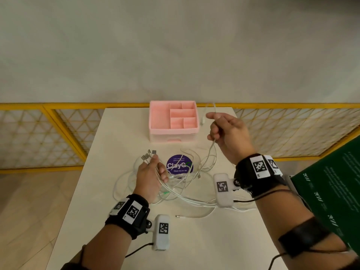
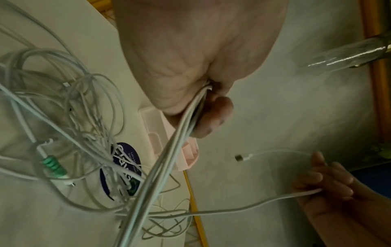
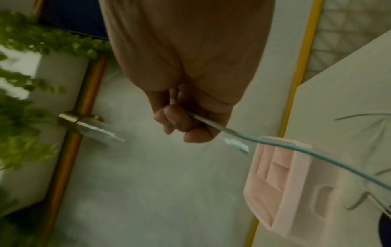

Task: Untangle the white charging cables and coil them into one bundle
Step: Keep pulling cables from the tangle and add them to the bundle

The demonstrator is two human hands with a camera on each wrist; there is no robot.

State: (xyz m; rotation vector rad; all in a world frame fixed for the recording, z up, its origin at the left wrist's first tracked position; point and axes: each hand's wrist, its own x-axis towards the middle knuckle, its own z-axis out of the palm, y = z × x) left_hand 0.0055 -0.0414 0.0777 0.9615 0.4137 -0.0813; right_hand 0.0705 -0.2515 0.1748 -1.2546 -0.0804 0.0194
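A tangle of white charging cables (image 1: 181,184) lies in the middle of the white table (image 1: 109,137); the same tangle (image 2: 80,117) fills the left wrist view. My left hand (image 1: 151,173) grips several cables together, their USB plugs (image 1: 148,155) fanned out above my fist. My right hand (image 1: 224,131) is raised over the table's right side and holds one single cable (image 1: 211,151), whose plug end (image 1: 202,120) droops beside the pink box. In the right wrist view my fingers (image 3: 180,123) curl around that cable (image 3: 296,148).
A pink compartment organiser (image 1: 173,120) stands at the table's far edge. A round purple sticker (image 1: 179,165) lies under the cables. One loose cable end (image 1: 194,216) lies nearer me. A green board (image 1: 331,184) is at the right, and a yellow mesh fence (image 1: 39,133) runs behind.
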